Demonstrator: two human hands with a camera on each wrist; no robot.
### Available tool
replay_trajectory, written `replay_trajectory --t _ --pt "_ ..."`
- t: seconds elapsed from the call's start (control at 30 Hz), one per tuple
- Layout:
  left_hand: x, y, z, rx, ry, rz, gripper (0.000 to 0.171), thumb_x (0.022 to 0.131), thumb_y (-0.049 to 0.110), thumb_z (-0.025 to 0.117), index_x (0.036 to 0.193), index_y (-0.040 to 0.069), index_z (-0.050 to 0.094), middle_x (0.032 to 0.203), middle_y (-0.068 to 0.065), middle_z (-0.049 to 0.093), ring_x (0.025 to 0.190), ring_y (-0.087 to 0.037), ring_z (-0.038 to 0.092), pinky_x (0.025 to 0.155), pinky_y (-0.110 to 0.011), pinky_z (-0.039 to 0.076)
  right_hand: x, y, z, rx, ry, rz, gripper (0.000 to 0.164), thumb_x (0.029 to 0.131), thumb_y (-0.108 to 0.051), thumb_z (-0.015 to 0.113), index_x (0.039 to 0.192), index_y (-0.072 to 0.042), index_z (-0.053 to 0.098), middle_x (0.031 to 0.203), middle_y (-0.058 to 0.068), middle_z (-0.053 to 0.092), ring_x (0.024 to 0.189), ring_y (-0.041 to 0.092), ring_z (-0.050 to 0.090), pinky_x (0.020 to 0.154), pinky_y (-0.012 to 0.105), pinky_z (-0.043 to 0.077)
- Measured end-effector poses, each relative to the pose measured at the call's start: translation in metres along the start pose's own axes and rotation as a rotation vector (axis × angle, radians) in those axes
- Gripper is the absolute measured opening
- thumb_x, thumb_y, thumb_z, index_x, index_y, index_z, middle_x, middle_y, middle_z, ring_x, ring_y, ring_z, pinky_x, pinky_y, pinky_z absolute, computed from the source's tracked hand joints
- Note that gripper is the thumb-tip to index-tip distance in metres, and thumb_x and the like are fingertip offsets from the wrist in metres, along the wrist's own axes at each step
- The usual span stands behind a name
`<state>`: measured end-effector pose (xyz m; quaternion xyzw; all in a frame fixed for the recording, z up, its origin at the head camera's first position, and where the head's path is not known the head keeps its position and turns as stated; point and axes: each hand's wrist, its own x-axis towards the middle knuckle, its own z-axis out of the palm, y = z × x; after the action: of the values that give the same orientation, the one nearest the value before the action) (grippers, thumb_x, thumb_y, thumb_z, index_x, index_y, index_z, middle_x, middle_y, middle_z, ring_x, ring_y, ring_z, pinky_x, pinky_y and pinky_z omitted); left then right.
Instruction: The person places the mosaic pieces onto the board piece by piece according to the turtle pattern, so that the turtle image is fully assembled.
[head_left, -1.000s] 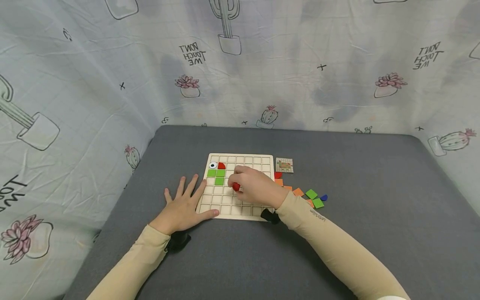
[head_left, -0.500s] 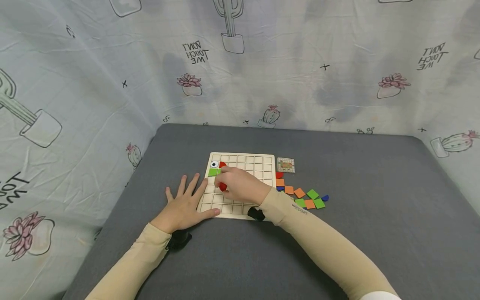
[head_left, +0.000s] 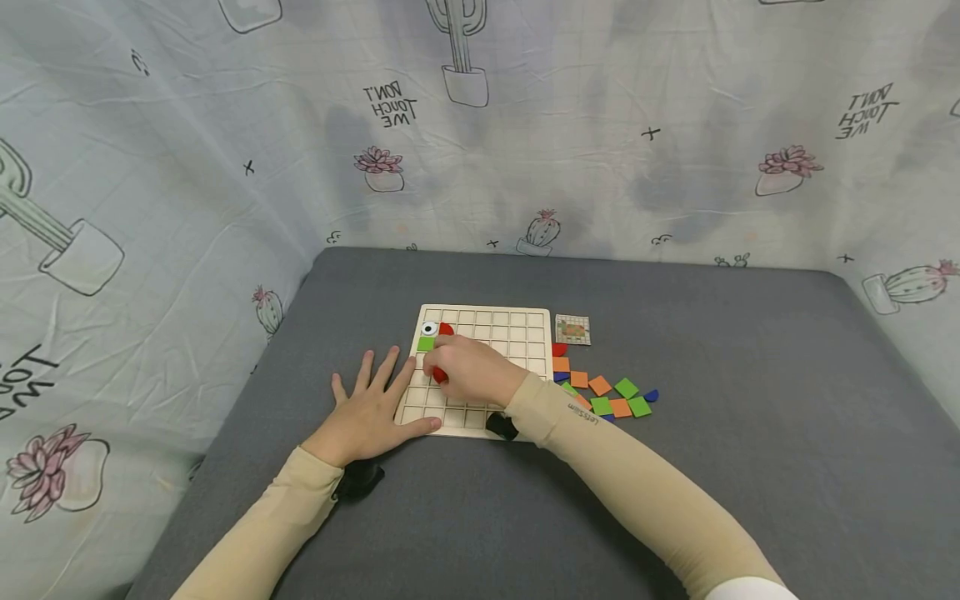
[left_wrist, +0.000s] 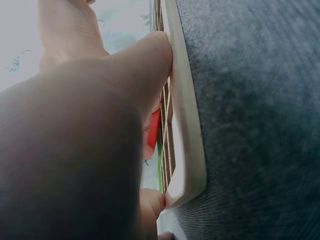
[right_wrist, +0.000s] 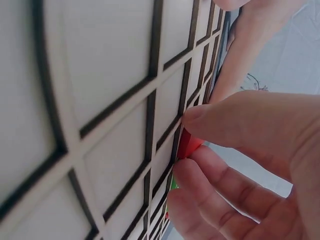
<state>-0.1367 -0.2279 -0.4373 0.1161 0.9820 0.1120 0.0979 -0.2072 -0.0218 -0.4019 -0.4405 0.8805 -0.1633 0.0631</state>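
A pale wooden grid board point(head_left: 495, 315) lies on the grey table. My left hand point(head_left: 367, 421) rests with spread fingers at its left edge, thumb on the near left corner. Over the board's left side, my right hand point(head_left: 472, 367) pinches a red piece point(right_wrist: 189, 144) between thumb and fingers, low against the grid cells in the right wrist view. At the board's far left sit a white eye tile point(head_left: 429, 329), a red quarter-round tile point(head_left: 446, 329) and a green square tile point(head_left: 426, 343). My right hand hides the cells beneath it.
Right of the board lie several loose orange tiles point(head_left: 600, 385), green tiles point(head_left: 626, 388) and a blue piece point(head_left: 652, 396). A small patterned card point(head_left: 573, 330) lies by the board's far right corner. A printed cloth point(head_left: 600, 125) hangs behind the table.
My right hand has moved left across the board with the red piece, now covering some green tiles. More loose tiles show at the right. My left hand has stayed in place.
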Motion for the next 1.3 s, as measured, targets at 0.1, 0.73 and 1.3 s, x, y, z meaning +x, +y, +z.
replay_trajectory --t 0.1,0.73,1.3 --pt "0.000 0.000 0.000 0.004 -0.002 -0.002 0.109 0.089 0.083 0.054 0.169 0.018 0.019 0.175 -0.018 0.009 0.158 -0.054 0.001 0.105 -0.092 0.003 0.000 0.000 0.001 -0.006 0.002 0.004 0.026 0.089 0.000 0.072 0.113 -0.011 0.078 0.113 0.007 0.071 0.095 0.016 0.065 0.088 0.030 0.057" --pt "0.000 0.001 -0.001 0.002 -0.007 -0.003 0.109 0.089 0.084 0.053 0.169 0.018 0.018 0.175 -0.018 0.009 0.158 -0.054 0.001 0.106 -0.091 0.002 0.001 0.000 0.002 -0.017 -0.009 0.021 0.025 0.090 0.000 0.071 0.111 -0.012 0.080 0.108 0.004 0.072 0.091 0.015 0.064 0.083 0.030 0.057" --pt "0.000 0.000 0.001 0.007 0.004 0.000 0.109 0.089 0.085 0.051 0.169 0.019 0.019 0.175 -0.018 0.009 0.158 -0.055 0.002 0.105 -0.092 0.003 -0.015 0.000 -0.003 -0.025 0.088 -0.038 0.015 0.093 -0.010 0.076 0.108 -0.010 0.079 0.107 0.005 0.073 0.093 0.017 0.066 0.083 0.032 0.057"
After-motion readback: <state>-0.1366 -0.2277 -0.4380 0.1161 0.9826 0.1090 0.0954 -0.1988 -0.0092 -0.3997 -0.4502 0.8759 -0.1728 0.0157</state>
